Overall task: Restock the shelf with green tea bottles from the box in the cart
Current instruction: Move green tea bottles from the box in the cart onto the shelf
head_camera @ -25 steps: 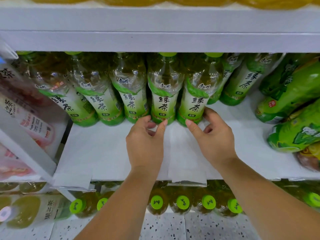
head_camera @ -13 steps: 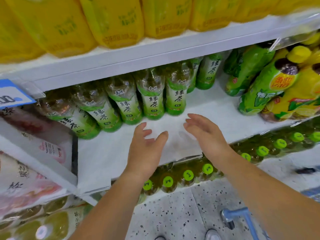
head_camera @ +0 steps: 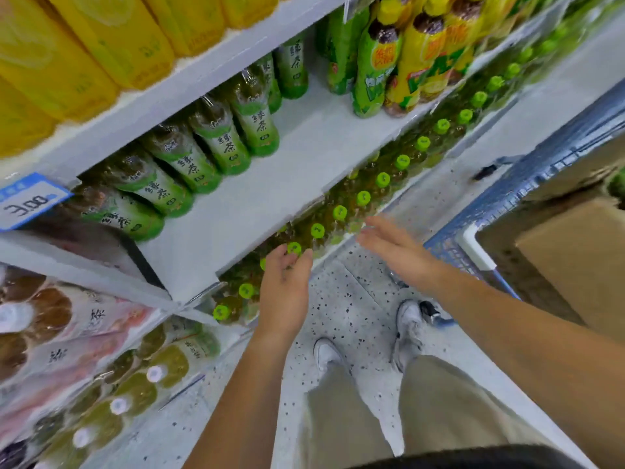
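Observation:
Several green tea bottles (head_camera: 216,143) with green-and-white labels stand in a row at the back of the white middle shelf (head_camera: 270,194). The front of that shelf is bare. My left hand (head_camera: 285,292) hangs empty below the shelf's front edge, fingers relaxed, in front of the green caps of the shelf below. My right hand (head_camera: 392,245) is also empty, fingers straight, held over the floor between shelf and cart. A brown cardboard box (head_camera: 575,258) sits in the blue cart (head_camera: 500,194) at the right.
Yellow drink packs (head_camera: 101,38) fill the top shelf. Green and yellow juice bottles (head_camera: 389,52) stand on the middle shelf's right end. Green-capped bottles (head_camera: 382,179) line the shelf below. A blue price tag (head_camera: 27,201) hangs at left. My white shoes (head_camera: 368,340) stand on the speckled floor.
Both hands have drawn back from the bottles on the shelf and dropped below its front edge. The view has swung right and down, bringing the cart and box into sight.

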The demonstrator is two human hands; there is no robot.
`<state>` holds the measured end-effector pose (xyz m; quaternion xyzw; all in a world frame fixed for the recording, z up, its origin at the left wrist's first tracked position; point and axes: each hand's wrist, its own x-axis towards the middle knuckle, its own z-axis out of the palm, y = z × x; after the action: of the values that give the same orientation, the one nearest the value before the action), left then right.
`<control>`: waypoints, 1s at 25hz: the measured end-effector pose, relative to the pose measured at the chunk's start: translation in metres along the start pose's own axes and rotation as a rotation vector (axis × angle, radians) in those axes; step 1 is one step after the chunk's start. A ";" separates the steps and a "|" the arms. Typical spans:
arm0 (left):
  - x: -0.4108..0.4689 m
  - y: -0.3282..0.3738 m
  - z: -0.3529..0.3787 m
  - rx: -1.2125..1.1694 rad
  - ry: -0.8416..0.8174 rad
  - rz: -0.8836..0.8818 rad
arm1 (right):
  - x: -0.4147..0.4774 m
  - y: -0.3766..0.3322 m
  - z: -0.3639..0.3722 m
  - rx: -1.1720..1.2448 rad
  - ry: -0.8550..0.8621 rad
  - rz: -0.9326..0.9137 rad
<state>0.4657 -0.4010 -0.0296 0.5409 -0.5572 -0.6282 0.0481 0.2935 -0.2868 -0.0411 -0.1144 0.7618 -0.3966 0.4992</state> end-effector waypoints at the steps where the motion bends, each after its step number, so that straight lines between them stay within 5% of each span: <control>1: -0.013 0.003 0.003 0.011 -0.020 0.000 | -0.015 0.004 -0.004 -0.005 0.006 0.019; 13: -0.106 0.051 0.063 0.269 -0.374 0.184 | -0.174 0.023 -0.108 0.076 0.293 0.051; 25: -0.161 0.134 0.255 0.346 -0.611 0.308 | -0.236 0.073 -0.290 0.197 0.450 0.060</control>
<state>0.2719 -0.1792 0.1196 0.2387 -0.7186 -0.6424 -0.1184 0.1746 0.0382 0.1191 0.0486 0.8146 -0.4693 0.3373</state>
